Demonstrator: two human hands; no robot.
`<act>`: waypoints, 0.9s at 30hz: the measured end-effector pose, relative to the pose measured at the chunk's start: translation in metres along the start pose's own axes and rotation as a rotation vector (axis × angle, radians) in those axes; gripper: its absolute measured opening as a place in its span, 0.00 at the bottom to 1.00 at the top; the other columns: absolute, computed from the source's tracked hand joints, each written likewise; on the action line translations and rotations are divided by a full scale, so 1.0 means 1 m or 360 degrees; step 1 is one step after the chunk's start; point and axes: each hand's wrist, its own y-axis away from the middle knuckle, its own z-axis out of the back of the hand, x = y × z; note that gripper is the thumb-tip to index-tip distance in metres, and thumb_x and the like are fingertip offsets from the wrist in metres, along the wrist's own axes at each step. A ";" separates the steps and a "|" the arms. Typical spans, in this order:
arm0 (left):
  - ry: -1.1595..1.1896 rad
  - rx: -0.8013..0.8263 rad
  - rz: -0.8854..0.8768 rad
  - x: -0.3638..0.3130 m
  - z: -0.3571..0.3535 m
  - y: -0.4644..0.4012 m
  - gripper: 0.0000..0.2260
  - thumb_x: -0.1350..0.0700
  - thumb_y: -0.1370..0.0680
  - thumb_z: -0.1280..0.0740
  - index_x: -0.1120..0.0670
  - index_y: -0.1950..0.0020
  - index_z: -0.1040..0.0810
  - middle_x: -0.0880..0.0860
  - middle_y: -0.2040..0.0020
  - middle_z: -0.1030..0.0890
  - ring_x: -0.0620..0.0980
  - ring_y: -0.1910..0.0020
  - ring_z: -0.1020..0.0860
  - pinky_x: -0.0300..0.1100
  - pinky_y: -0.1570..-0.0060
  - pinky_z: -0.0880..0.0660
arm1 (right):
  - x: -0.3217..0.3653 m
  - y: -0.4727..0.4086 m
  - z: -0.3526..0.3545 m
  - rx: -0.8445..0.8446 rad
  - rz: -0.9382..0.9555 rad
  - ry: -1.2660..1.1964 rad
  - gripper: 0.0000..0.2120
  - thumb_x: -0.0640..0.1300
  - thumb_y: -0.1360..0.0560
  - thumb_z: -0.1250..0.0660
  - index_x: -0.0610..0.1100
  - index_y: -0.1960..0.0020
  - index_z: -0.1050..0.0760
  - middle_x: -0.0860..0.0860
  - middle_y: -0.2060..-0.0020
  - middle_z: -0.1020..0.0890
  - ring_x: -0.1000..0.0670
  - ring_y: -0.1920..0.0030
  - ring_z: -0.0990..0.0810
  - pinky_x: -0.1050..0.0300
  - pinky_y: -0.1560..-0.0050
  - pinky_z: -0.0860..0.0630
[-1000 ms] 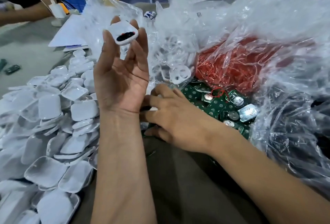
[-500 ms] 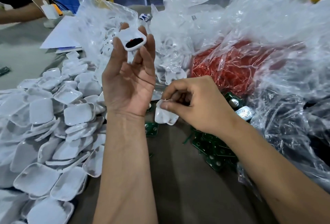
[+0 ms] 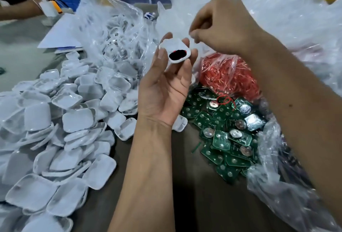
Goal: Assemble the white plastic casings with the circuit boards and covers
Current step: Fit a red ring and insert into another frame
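**Casing held up in my left hand, right hand pinching above it**

My left hand (image 3: pixel 164 91) is raised palm toward me, and its grip is narrow: thumb and fingertips close round a white casing (image 3: pixel 175 51) held up at the centre of the scene. The casing's open face shows a dark patch with a speck of red inside. My right hand (image 3: pixel 220 26) is just to the right of it and a little farther off, fingers curled, thumb and forefinger pinched together. Something pale seems caught in that pinch, but it blurs into the clear plastic behind, so I cannot tell what it is.

On the desk (image 3: pixel 194 204), to the left, lies a broad heap of white casing shells (image 3: pixel 61 130), spilling from far to near. To the right, below my right forearm, sits a pile of green circuit boards (image 3: pixel 224 139), several carrying round silver cells. Just beyond the boards is a clear bag of red wire (image 3: pixel 227 76). Another clear bag of white plastic parts (image 3: pixel 112 28) sits far left of my hands, and more crumpled clear bags (image 3: pixel 296 21) fill the far right. At the far left edge, another person's arm (image 3: pixel 20 10) rests near a white charger (image 3: pixel 47 8).
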 end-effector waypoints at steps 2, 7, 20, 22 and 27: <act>0.0069 0.0018 -0.0002 -0.001 0.003 -0.001 0.15 0.58 0.24 0.35 0.57 0.37 0.23 0.62 0.42 0.21 0.58 0.49 0.18 0.40 0.56 0.17 | -0.007 -0.018 -0.004 0.0039 0.0012 0.0211 0.08 0.36 0.25 0.30 0.43 0.51 0.13 0.49 0.62 0.15 0.49 0.60 0.14 0.59 0.55 0.19; 0.0081 0.0007 0.0034 0.002 0.006 -0.005 0.15 0.58 0.25 0.34 0.57 0.38 0.22 0.62 0.42 0.20 0.58 0.50 0.18 0.40 0.57 0.17 | -0.038 -0.043 -0.024 0.0226 -0.0224 0.0553 0.12 0.32 0.26 0.32 0.39 0.46 0.14 0.39 0.50 0.14 0.39 0.53 0.16 0.49 0.50 0.17; -0.0014 -0.0076 0.0139 0.021 0.005 -0.007 0.13 0.59 0.24 0.35 0.57 0.40 0.22 0.62 0.43 0.20 0.61 0.48 0.18 0.40 0.51 0.17 | -0.036 -0.041 -0.032 0.0348 -0.0384 0.0873 0.12 0.33 0.29 0.29 0.41 0.64 0.32 0.43 0.67 0.31 0.38 0.57 0.25 0.50 0.58 0.30; -0.0026 -0.0027 0.0155 0.023 0.005 -0.007 0.13 0.61 0.24 0.34 0.57 0.40 0.23 0.62 0.43 0.19 0.62 0.49 0.16 0.43 0.49 0.18 | -0.037 -0.041 -0.029 0.0332 -0.0374 0.0858 0.09 0.32 0.29 0.30 0.39 0.63 0.30 0.42 0.67 0.31 0.38 0.58 0.25 0.50 0.58 0.30; -0.0053 0.0118 0.0195 0.032 0.007 -0.006 0.15 0.66 0.25 0.34 0.59 0.39 0.24 0.62 0.45 0.16 0.65 0.48 0.15 0.50 0.44 0.18 | -0.045 -0.032 -0.025 0.0249 -0.0352 0.0766 0.09 0.33 0.23 0.33 0.38 0.59 0.32 0.38 0.54 0.23 0.34 0.51 0.21 0.50 0.55 0.29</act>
